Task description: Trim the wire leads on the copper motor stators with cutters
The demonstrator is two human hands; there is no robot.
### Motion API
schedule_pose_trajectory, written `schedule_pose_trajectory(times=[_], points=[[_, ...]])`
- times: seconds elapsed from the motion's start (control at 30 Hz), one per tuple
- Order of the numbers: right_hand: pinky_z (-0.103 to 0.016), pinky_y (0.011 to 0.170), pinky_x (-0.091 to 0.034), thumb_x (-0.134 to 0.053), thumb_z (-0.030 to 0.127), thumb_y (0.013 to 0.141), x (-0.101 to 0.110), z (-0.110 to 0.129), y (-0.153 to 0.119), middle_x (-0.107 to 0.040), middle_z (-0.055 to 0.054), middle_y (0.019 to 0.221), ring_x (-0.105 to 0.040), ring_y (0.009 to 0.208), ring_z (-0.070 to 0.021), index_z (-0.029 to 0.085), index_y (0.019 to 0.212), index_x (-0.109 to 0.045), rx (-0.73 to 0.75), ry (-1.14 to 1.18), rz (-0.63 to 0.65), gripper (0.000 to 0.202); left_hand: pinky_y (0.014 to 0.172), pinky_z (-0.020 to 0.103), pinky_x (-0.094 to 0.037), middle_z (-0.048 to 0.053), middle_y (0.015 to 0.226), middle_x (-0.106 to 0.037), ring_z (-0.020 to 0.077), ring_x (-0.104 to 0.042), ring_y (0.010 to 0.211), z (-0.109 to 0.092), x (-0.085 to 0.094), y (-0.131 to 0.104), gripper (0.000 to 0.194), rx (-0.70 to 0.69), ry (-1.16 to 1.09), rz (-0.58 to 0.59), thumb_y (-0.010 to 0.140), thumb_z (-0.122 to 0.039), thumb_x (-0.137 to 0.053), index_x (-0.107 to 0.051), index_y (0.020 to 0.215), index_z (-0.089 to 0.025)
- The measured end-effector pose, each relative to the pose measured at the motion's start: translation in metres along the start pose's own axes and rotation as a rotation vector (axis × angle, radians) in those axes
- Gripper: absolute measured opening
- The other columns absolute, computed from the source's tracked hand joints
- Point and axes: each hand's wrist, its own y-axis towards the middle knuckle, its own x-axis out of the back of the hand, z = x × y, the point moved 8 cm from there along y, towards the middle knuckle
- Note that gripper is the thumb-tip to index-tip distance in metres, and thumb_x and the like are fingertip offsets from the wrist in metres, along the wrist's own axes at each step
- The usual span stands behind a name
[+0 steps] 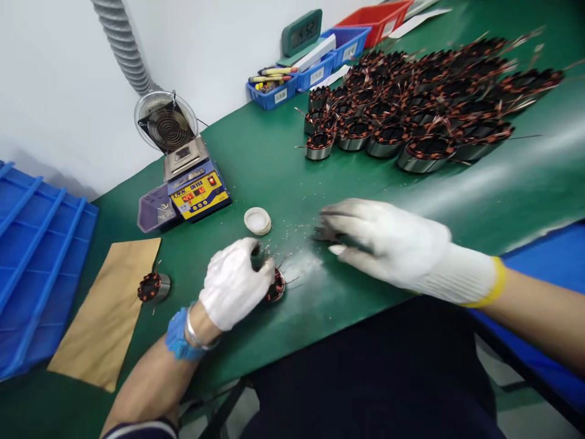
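My left hand [237, 283], in a white glove, has its fingers and thumb closed on a small motor stator [275, 286] with copper windings and loose wire ends. That stator rests on the green table, partly hidden by the glove. To the right, my right hand [384, 241] hovers over the table in a white glove with a yellow cuff. Its fingers curl around something dark, too blurred to name. Beyond my left hand lies a round white dish [258, 221]. A second stator [154, 287] lies left of my left hand, by the brown paper [109, 311].
Many wound stators [429, 149] crowd the back right. A blue-yellow soldering unit [198, 192] with a coiled holder [169, 125] stands back left. Blue bins [274, 97], a red bin [377, 21] and a clock [301, 33] line the wall. A blue crate [41, 262] sits far left.
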Motion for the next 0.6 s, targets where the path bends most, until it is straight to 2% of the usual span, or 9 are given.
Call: schedule_pose_trajectory(times=[0.07, 0.17, 0.33, 0.43, 0.5, 0.53, 0.6], points=[[-0.051, 0.092, -0.055, -0.048, 0.026, 0.096, -0.012, 0.020, 0.025, -0.070, -0.020, 0.121, -0.066, 0.108, -0.0317, 0.012, 0.123, -0.064, 0.141, -0.014, 0.014, 0.035, 0.075, 0.035, -0.055, 0.006, 0.092, -0.078, 0.0249, -0.072, 0.084, 0.006, -0.014, 0.006, 0.014, 0.038, -0.024, 0.120, 0.087, -0.030, -0.060, -0.070, 0.093, -0.021], [-0.051, 0.095, -0.053, -0.050, 0.020, 0.093, -0.027, 0.039, 0.046, -0.074, -0.015, 0.109, -0.067, 0.097, -0.0284, 0.012, 0.111, -0.069, 0.267, -0.077, 0.024, 0.028, 0.073, 0.031, -0.053, 0.003, 0.086, -0.077, 0.0210, -0.070, 0.079, 0.003, -0.028, 0.008, 0.014, -0.001, -0.147, 0.161, 0.089, -0.023, -0.056, -0.069, 0.085, -0.022], [-0.052, 0.107, -0.045, -0.047, 0.018, 0.095, -0.032, 0.057, 0.045, -0.075, -0.010, 0.105, -0.066, 0.093, -0.0250, 0.016, 0.104, -0.073, 0.396, -0.137, -0.003, 0.027, 0.065, 0.027, -0.048, -0.001, 0.073, -0.072, 0.0161, -0.063, 0.067, -0.009, -0.034, 0.002, 0.018, -0.089, -0.306, 0.199, 0.089, -0.019, -0.053, -0.065, 0.076, -0.022], [-0.050, 0.109, -0.042, -0.041, 0.013, 0.098, -0.035, 0.060, 0.043, -0.075, -0.008, 0.102, -0.066, 0.092, -0.0225, 0.019, 0.102, -0.073, 0.425, -0.116, 0.073, 0.033, 0.063, 0.026, -0.046, -0.002, 0.071, -0.069, 0.0146, -0.060, 0.065, -0.013, -0.034, 0.001, 0.019, -0.123, -0.350, 0.213, 0.089, -0.017, -0.053, -0.063, 0.073, -0.022], [-0.049, 0.104, -0.045, -0.043, 0.014, 0.096, -0.040, 0.058, 0.044, -0.074, -0.009, 0.095, -0.066, 0.089, -0.0225, 0.019, 0.094, -0.072, 0.355, 0.018, 0.192, 0.030, 0.062, 0.025, -0.045, -0.003, 0.070, -0.068, 0.0140, -0.059, 0.064, -0.015, -0.034, 0.002, 0.019, -0.163, -0.352, 0.209, 0.088, -0.016, -0.053, -0.063, 0.073, -0.022], [-0.047, 0.098, -0.049, -0.046, 0.017, 0.094, -0.044, 0.054, 0.046, -0.073, -0.009, 0.091, -0.066, 0.087, -0.0229, 0.019, 0.090, -0.070, 0.245, 0.142, 0.262, 0.024, 0.062, 0.025, -0.044, -0.003, 0.068, -0.067, 0.0139, -0.058, 0.063, -0.017, -0.035, 0.002, 0.019, -0.189, -0.337, 0.205, 0.088, -0.016, -0.053, -0.062, 0.073, -0.022], [-0.039, 0.080, -0.054, -0.050, 0.025, 0.091, -0.054, 0.042, 0.046, -0.070, -0.007, 0.079, -0.066, 0.077, -0.0216, 0.020, 0.082, -0.063, -0.070, 0.425, 0.376, 0.017, 0.060, 0.026, -0.042, -0.003, 0.065, -0.064, 0.0142, -0.057, 0.061, -0.022, -0.034, 0.002, 0.020, -0.262, -0.264, 0.198, 0.087, -0.016, -0.053, -0.061, 0.070, -0.022]])
